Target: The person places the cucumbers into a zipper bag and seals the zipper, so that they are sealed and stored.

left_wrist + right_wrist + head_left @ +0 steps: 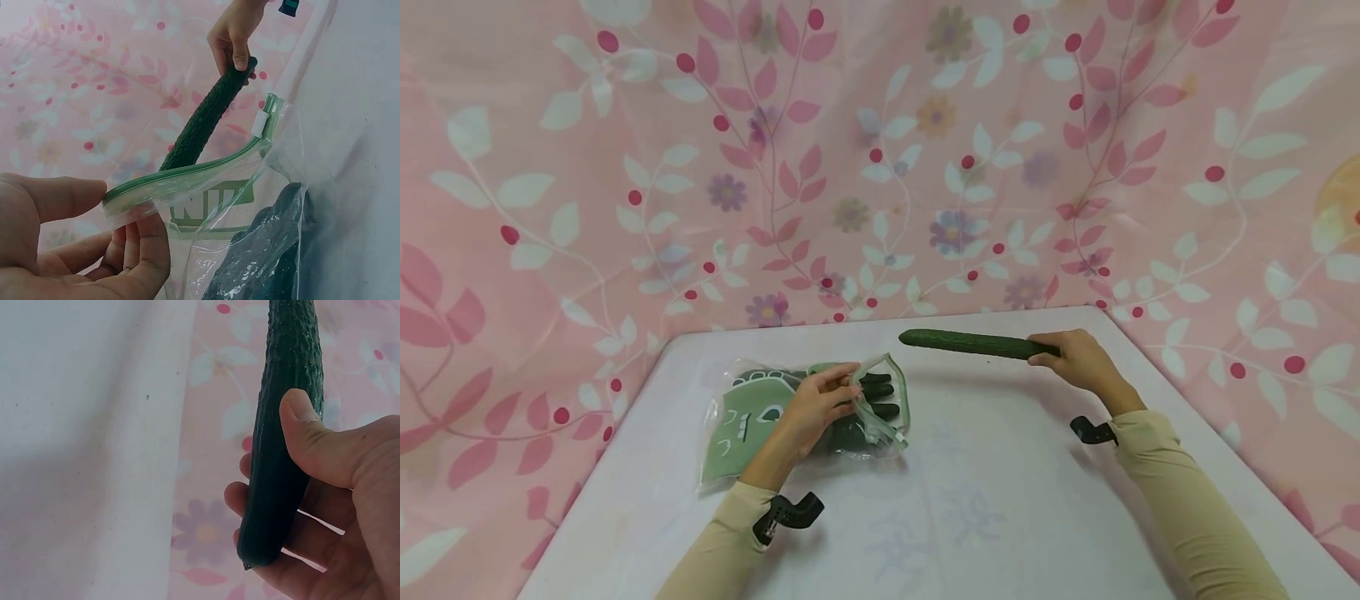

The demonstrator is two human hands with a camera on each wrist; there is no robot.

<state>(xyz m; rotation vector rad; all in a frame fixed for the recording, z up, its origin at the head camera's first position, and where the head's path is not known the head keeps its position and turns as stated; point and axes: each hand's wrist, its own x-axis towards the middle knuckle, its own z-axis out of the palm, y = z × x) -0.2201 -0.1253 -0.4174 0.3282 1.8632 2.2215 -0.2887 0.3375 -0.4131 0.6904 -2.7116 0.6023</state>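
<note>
A long dark-green cucumber [962, 341] is gripped at one end by my right hand [1081, 360], held above the table and pointing left. The right wrist view shows the thumb [319, 440] across its bumpy skin and the fingers curled behind. My left hand [811, 412] pinches the rim of a clear zip bag [904, 398] with green trim and a white slider [260, 124]. Its mouth gapes toward the right. Several dark-green cucumbers [262, 244] lie inside. The held cucumber's tip is outside the bag, partly hidden behind the rim in the left wrist view.
The bag lies on a white-covered table [985, 467], its green printed face [748, 425] to the left of my left hand. Behind the table hangs a pink floral cloth [880, 167]. Each wrist wears a black camera mount [790, 512].
</note>
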